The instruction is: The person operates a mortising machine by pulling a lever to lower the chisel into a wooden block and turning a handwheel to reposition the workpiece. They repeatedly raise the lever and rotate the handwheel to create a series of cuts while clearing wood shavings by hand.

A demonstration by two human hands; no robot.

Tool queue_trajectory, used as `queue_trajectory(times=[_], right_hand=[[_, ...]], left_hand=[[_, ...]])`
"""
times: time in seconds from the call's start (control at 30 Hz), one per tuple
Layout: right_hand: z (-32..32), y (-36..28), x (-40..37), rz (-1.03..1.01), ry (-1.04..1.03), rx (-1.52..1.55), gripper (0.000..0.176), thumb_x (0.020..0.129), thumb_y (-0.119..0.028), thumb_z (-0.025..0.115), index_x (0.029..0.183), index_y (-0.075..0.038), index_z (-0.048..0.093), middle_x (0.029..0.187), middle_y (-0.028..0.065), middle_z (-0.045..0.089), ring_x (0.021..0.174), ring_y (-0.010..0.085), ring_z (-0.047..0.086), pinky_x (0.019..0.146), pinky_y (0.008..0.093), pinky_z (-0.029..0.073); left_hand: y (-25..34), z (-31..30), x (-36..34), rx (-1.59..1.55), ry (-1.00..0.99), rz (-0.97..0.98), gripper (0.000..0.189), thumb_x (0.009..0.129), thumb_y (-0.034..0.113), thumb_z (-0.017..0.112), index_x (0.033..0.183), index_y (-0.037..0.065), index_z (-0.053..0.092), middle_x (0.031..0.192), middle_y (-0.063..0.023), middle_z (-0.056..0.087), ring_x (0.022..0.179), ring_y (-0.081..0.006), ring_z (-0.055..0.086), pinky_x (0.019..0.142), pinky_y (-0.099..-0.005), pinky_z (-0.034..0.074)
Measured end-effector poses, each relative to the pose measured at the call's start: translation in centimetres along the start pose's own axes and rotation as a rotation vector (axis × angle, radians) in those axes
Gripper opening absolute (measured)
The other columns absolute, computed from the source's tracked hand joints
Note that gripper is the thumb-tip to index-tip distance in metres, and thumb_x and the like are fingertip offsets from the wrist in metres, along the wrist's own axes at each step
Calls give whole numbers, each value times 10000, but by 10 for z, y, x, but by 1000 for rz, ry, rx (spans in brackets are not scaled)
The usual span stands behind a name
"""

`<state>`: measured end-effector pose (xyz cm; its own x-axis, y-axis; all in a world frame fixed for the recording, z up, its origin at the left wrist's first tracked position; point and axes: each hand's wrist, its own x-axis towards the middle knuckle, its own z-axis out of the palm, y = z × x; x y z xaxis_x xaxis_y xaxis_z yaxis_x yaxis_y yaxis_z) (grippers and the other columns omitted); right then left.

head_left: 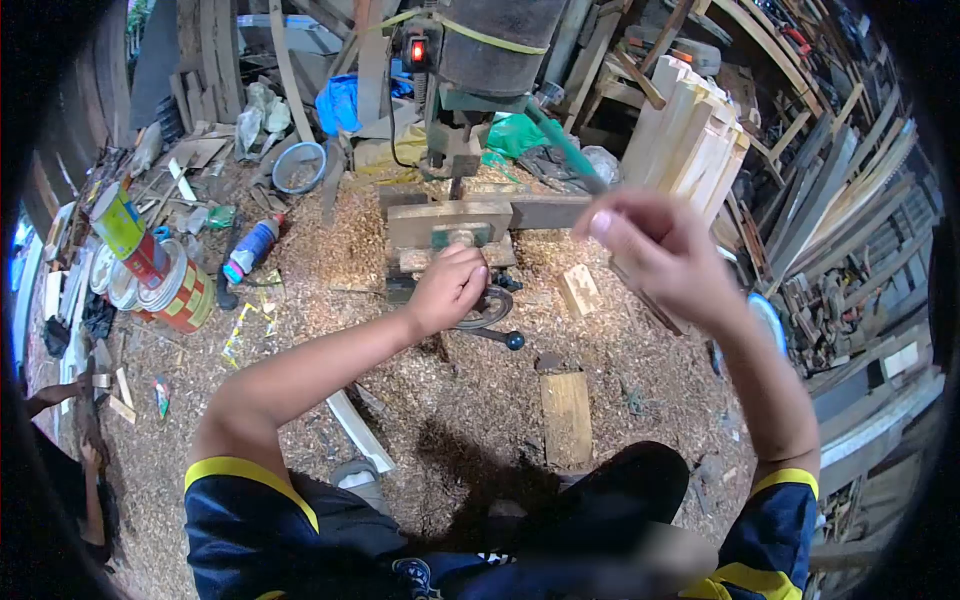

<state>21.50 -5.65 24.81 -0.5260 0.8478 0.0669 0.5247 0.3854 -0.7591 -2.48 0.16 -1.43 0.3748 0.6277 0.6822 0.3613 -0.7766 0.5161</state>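
A drilling-type machine with a dark motor housing (pixel 500 45) stands in front of me, its bit (pixel 456 188) pointing down at a wooden board (pixel 410 222). The board is set on edge in a clamp with a green jaw (pixel 470 235). My left hand (pixel 452 288) is closed at the front of this clamp, just above a handwheel (pixel 487 308) with a black knob (pixel 515 341); its fingers hide what they grip. To the right, my right hand (pixel 670 255), slightly blurred, is curled closed at the lower end of the machine's green lever (pixel 560 143).
Wood shavings cover the floor. A wooden block (pixel 579 290) and a short plank (pixel 567 420) lie near the machine. Cut timber (pixel 690 130) stands at right. Paint buckets (pixel 180 290), a spray can (pixel 252 250) and another person's arm (pixel 92 490) are at left. A red switch (pixel 417 50) glows.
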Motion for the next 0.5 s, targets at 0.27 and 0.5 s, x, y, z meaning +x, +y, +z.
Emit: queue_trajectory(times=[0.27, 0.5], right_hand=[[-136, -100, 99, -169, 39, -35, 360, 1086, -317, 510, 1180, 1, 650, 525, -38, 438, 420, 79, 430, 477, 255, 420], [-73, -60, 61, -255, 471, 108, 524, 1100, -335, 487, 1501, 1, 469, 445, -69, 336, 348, 69, 302, 419, 245, 327]], left_hand=[[-2, 2, -1, -76, 69, 0, 192, 981, 116, 556, 818, 16, 571, 825, -146, 534, 851, -354, 534, 815, -454, 438], [-4, 4, -4, -81, 68, 25, 180, 986, 72, 541, 826, -6, 562, 829, -150, 529, 853, -347, 523, 809, -452, 436]])
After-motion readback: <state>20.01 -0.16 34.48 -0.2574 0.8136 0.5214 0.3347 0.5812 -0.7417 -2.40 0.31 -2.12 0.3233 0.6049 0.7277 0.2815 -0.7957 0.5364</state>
